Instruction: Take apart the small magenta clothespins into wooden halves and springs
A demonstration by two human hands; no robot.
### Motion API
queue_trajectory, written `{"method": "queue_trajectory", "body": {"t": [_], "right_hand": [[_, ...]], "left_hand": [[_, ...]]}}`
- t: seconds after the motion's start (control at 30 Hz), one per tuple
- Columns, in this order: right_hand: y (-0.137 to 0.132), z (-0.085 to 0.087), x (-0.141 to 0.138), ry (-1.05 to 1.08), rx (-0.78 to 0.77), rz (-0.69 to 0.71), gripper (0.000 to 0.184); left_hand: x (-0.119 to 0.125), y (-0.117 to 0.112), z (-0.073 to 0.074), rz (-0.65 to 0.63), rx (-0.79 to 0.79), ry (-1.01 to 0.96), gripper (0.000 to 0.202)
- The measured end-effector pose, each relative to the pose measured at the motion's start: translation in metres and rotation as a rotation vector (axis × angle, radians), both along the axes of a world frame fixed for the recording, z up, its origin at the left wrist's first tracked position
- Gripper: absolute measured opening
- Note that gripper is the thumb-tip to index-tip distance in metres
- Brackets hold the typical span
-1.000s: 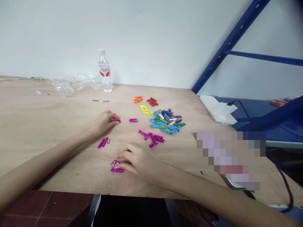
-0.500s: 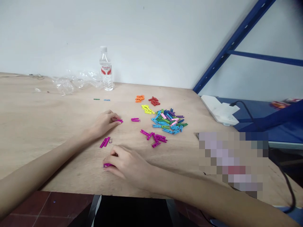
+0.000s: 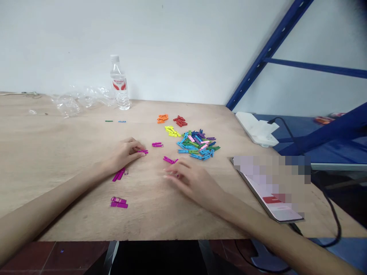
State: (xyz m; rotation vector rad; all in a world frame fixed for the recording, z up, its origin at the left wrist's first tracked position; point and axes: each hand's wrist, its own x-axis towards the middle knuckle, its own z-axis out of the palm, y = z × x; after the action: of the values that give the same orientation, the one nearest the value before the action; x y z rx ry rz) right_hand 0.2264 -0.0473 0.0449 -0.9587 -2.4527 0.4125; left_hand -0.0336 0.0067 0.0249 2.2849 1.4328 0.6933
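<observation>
Left hand (image 3: 125, 153) rests on the wooden table (image 3: 57, 152), its fingertips pinching a magenta clip (image 3: 142, 151). Right hand (image 3: 192, 180) hovers with fingers loosely spread, just over the loose magenta clips (image 3: 170, 160).

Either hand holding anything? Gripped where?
Left hand pinches a magenta peg by its near end. Right hand: blurred, cannot tell.
</observation>
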Motion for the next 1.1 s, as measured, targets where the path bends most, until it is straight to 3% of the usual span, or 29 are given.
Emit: {"method": "queue_trajectory", "body": {"t": [0.1, 0.2, 0.33, 0.5, 0.67, 0.97, 1.1], "right_hand": [[0.011, 0.004, 0.027, -0.072, 0.036, -0.17, 0.019], [0.018, 0.004, 0.037, -0.139, 0.045, -0.199, 0.03], [0.024, -0.005, 0.029, -0.174, 0.05, -0.174, 0.04], [0.03, -0.015, 0.011, -0.111, 0.087, -0.138, 0.02], [0.035, -0.012, 0.003, -0.094, 0.047, 0.009, 0.007], [0.032, 0.001, -0.002, -0.035, -0.059, 0.053, 0.011], [0.028, -0.002, 0.0, -0.017, -0.04, 0.057, 0.004]], "left_hand": [[0.0, -0.004, 0.001, 0.007, -0.002, -0.011, 0.022], [0.002, -0.008, 0.005, 0.07, 0.035, -0.029, 0.03], [0.012, -0.019, 0.01, 0.118, 0.108, -0.03, 0.027], [0.038, -0.044, 0.009, -0.046, 0.195, 0.047, 0.017], [0.058, -0.058, 0.006, -0.147, 0.133, 0.215, 0.025], [0.05, -0.057, 0.009, -0.096, 0.026, 0.111, 0.018], [0.047, -0.061, 0.011, -0.062, -0.043, 0.011, 0.01]]}}
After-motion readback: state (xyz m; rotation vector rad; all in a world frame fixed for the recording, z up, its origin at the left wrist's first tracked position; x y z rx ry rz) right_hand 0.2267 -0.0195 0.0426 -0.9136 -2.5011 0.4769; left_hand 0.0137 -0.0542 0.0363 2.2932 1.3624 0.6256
